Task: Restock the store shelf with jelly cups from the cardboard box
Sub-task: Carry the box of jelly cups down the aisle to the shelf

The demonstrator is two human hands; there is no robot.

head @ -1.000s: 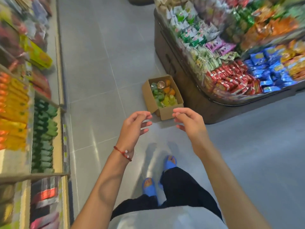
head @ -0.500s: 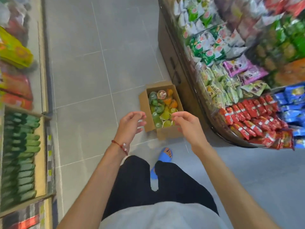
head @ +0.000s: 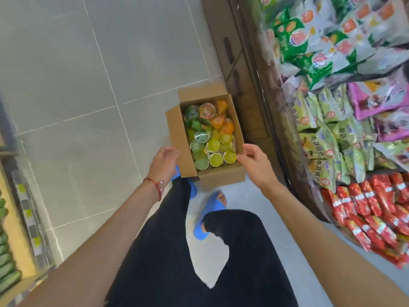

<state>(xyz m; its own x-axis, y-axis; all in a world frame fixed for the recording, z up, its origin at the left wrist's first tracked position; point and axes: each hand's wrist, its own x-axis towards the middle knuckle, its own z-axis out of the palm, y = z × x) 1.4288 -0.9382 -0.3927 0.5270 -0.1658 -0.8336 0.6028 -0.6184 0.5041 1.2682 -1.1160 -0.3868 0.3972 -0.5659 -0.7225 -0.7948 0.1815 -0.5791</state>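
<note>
An open cardboard box stands on the grey tiled floor, packed with green, yellow and orange jelly cups. My left hand is at the box's left wall, fingers apart and curled toward the flap. My right hand is at the box's right front corner, fingers apart near the rim. Neither hand holds anything; whether they touch the cardboard is unclear.
A dark display stand with heaped snack bags rises right behind and to the right of the box. A shelf with green packets runs along the left edge. My feet in blue slippers stand just before the box.
I have stepped up to the box and bent over it. Both hands went from hovering in front of it to either side of its near end.
</note>
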